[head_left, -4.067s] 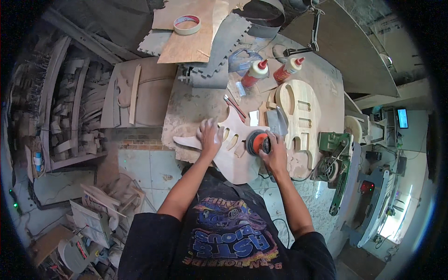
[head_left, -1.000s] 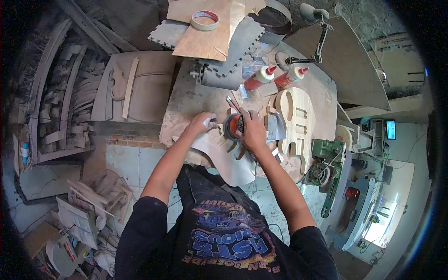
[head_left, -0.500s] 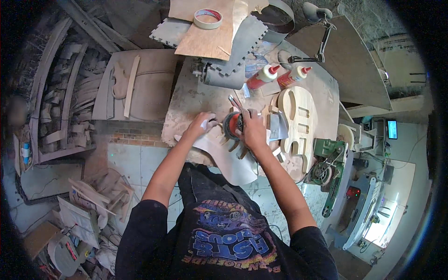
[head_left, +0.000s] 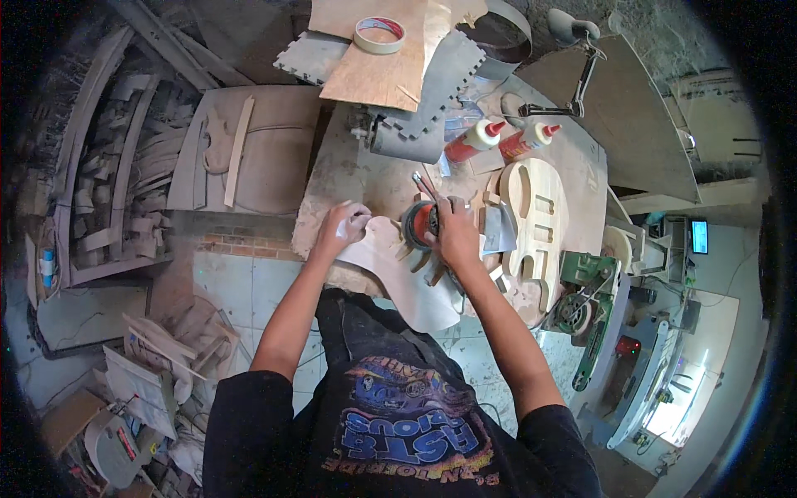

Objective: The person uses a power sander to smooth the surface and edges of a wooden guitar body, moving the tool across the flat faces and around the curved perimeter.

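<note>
We hold a round orange-and-black power sander [head_left: 423, 222] in our right hand [head_left: 455, 232], over a pale wooden guitar-shaped body [head_left: 407, 300] with cut-out slots. Our left hand [head_left: 342, 224] bends its fingers at the body's left end; how firmly they grip, we cannot tell. To the right on the dusty brown workbench [head_left: 332, 176] we see a light striped-wood guitar body [head_left: 525, 220] with routed cavities. Beyond it are two red-and-cream plastic bottles [head_left: 475, 141] with red nozzles. Farther left, a cream ring of tape [head_left: 378, 48] lies on a tan plywood sheet [head_left: 369, 80].
</note>
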Motion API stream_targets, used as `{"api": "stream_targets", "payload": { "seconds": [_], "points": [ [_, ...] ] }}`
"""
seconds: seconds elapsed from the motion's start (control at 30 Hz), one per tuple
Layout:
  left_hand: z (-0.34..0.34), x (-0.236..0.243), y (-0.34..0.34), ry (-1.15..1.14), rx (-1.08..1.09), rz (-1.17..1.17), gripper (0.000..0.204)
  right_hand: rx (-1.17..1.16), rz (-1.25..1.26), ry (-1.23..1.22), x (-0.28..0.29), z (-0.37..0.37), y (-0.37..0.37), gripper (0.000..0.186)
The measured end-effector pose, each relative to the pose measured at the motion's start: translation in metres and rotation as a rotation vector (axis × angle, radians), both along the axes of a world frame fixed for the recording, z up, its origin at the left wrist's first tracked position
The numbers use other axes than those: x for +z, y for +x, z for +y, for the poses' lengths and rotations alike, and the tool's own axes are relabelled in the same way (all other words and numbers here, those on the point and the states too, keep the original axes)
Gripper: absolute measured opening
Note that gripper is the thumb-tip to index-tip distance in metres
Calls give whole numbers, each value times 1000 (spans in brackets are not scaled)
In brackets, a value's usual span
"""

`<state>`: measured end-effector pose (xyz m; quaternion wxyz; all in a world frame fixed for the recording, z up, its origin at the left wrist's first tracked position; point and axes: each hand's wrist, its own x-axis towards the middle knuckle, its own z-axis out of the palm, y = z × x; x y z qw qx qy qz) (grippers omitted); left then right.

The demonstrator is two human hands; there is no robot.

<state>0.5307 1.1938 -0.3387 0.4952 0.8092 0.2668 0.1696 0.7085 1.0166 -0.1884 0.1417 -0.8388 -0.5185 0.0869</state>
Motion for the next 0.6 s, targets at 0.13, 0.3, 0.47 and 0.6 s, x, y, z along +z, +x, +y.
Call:
{"api": "stream_targets", "payload": {
  "seconds": [0.13,0.3,0.47,0.6],
  "points": [
    [-10,-10,-1,-60,-4,59,20,-12,-3,-72,-2,7,-6,89],
    [-10,-14,-29,-23,-88,134,28,41,-63,-1,-38,-5,-3,90],
    [8,15,-62,-21,-192,387,31,37,-39,-108,-16,-13,-29,89],
    [16,-27,-108,162,-81,40,37,95,11,-141,-6,-2,-56,88]
  ]
}}
